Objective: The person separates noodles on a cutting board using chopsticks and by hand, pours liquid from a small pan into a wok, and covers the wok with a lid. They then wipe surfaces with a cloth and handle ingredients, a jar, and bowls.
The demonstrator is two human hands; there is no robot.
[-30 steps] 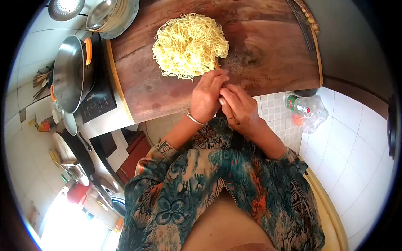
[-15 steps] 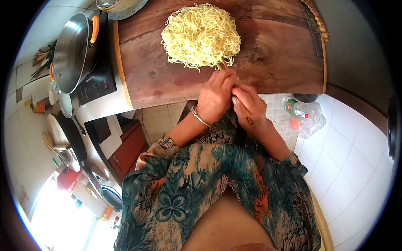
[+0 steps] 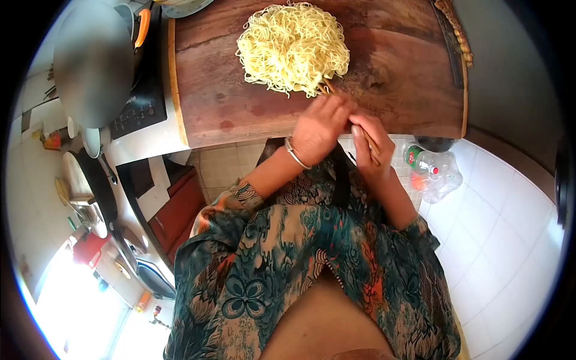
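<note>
Both hands in on it: left hand and right hand gripped the chopsticks, tips at the mound's five o'clock edge! The noodles lay at eleven o'clock from them on the desk, heaped loose already, no bundle lifted clear.

The worktop is reddish-brown wood with darker stains. The noodles lie on it in a loose heap; beyond their left is a plate, well right a dark strip.
</note>
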